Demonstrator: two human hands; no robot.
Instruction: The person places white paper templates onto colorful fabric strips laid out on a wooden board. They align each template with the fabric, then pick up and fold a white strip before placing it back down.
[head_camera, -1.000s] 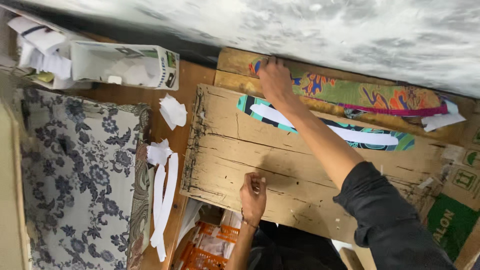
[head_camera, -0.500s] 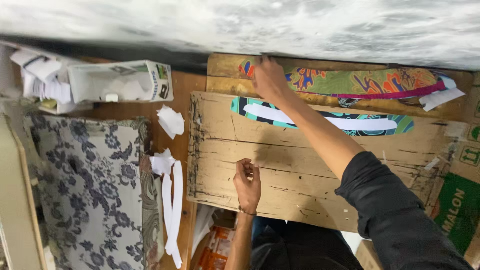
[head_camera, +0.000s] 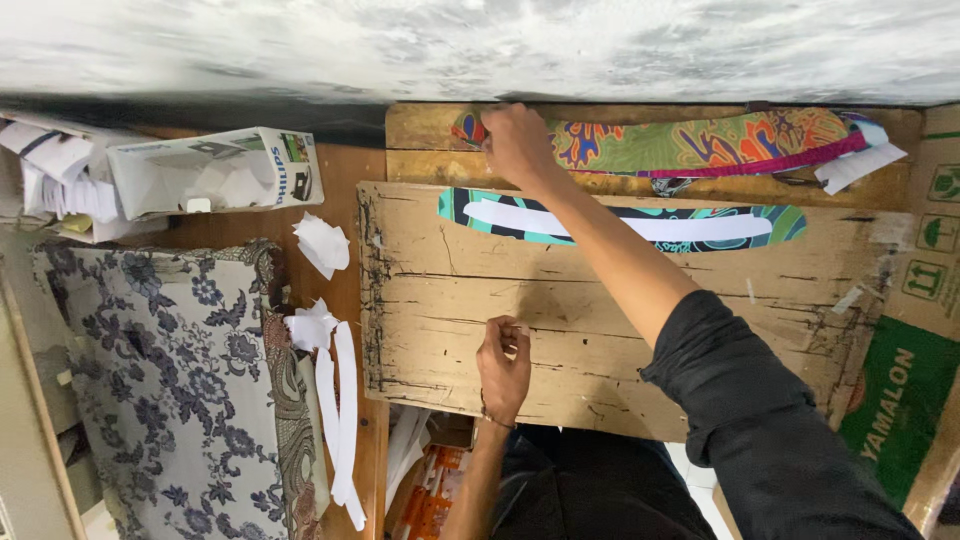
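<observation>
Hands working at wooden bench (head_camera: 620, 330)
Right hand (head_camera: 517, 143) is pressing colourful patterned strip (head_camera: 690, 143), grip closing on its end; left hand (head_camera: 503, 365) is resting curled, grip narrow.

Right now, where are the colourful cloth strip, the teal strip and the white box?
colourful cloth strip (head_camera: 700, 143), head view, middle of cloth.
teal strip (head_camera: 785, 222), head view, teal right end.
white box (head_camera: 215, 172), head view, its side.

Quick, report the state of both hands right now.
Left hand: fingers curled, resting on the wooden board; whether it holds anything cannot be told.
Right hand: closed on the end of the colourful patterned strip.
</observation>
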